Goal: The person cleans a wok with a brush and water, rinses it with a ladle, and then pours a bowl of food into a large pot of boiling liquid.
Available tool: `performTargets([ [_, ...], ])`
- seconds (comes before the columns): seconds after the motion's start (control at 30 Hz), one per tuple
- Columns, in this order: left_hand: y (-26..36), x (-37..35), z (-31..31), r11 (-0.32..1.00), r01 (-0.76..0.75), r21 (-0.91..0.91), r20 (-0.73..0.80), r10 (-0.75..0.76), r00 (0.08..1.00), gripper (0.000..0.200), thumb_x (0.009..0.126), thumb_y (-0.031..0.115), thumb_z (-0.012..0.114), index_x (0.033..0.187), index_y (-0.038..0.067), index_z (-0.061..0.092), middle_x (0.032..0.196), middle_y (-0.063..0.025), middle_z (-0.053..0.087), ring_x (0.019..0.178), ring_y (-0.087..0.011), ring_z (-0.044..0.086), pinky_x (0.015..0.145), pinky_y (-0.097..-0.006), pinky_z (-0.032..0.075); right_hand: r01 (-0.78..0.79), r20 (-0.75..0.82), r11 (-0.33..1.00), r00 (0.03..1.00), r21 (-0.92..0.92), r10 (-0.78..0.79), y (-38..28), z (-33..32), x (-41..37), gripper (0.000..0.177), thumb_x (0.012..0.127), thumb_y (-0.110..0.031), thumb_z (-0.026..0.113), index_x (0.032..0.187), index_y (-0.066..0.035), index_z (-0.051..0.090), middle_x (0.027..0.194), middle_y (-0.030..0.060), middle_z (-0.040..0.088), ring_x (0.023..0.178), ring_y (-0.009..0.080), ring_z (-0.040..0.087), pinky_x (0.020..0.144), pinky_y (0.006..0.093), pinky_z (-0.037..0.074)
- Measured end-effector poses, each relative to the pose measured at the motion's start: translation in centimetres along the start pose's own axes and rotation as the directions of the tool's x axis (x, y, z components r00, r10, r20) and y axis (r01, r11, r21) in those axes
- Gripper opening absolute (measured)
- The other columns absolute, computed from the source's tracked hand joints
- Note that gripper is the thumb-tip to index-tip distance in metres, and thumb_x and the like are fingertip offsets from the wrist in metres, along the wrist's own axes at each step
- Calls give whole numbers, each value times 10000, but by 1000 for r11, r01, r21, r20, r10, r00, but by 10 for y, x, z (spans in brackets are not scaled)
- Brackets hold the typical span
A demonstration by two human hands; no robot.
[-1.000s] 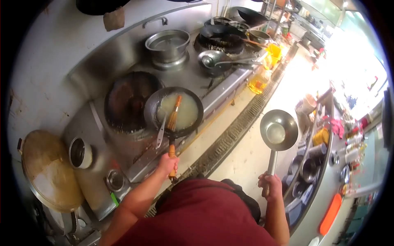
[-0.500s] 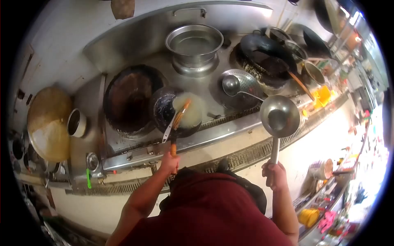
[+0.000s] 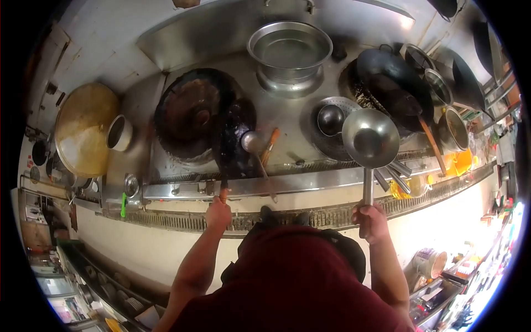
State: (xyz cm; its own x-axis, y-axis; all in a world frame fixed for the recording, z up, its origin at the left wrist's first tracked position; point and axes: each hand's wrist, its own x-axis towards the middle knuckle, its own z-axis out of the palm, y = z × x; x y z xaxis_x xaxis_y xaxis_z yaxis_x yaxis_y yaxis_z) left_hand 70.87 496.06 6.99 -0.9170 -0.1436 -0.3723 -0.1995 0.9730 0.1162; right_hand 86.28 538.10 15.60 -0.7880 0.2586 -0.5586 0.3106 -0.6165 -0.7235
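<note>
My left hand is closed around the wooden handle of a black wok. That wok stands tilted on its side over the stove, beside the large burner well. Next to its right side are a small ladle and a wooden-handled brush, close over the stove's front. In my right hand is the metal handle of a large steel ladle. Its round bowl is held up in front of a perforated skimmer with another small ladle resting in it.
A steel basin of water stands at the back. On the right, a big black wok sits on a burner near several pots and a yellow container. At left are a large round lid and a small pot.
The black wok has tipped from lying level to standing on its side. Pale contents seen in it earlier no longer show. The small ladle and brush now sit right of it. The view has shifted.
</note>
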Motion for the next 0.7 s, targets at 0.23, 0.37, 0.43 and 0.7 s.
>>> performTargets([
  [0.23, -7, 12, -11, 996, 60, 69, -41, -57, 998, 301, 850, 210, 535, 1049, 10, 431, 902, -225, 638, 816, -388, 642, 723, -492, 510, -32, 19, 999, 999, -42, 32, 5, 8, 8, 132, 740, -79, 544, 829, 13, 573, 763, 118, 616, 629, 200, 573, 595, 301, 477],
  [0.37, -15, 21, -10, 995, 15, 99, -93, -6, 996, 300, 849, 211, 539, 1042, 15, 421, 904, -230, 634, 787, -392, 642, 707, -491, 512, -12, 44, 999, 999, -33, 14, 9, 14, 11, 134, 738, -76, 543, 838, 8, 571, 768, 118, 618, 633, 199, 575, 599, 306, 476],
  [0.43, -16, 23, -15, 996, -32, 79, -128, 42, 991, 292, 845, 198, 544, 1037, 21, 414, 917, -233, 631, 769, -396, 639, 697, -494, 510, -20, 33, 999, 999, -36, 21, 11, 15, 11, 137, 740, -77, 539, 841, 10, 571, 769, 119, 618, 635, 201, 576, 599, 307, 476],
  [0.7, 6, 41, -37, 991, -93, -91, -136, 81, 987, 336, 813, 198, 582, 1044, 4, 434, 881, -252, 626, 774, -411, 629, 711, -500, 498, -45, 11, 999, 999, -23, 45, 15, 31, 16, 152, 751, -80, 530, 865, 15, 565, 778, 123, 620, 631, 204, 582, 597, 312, 479],
])
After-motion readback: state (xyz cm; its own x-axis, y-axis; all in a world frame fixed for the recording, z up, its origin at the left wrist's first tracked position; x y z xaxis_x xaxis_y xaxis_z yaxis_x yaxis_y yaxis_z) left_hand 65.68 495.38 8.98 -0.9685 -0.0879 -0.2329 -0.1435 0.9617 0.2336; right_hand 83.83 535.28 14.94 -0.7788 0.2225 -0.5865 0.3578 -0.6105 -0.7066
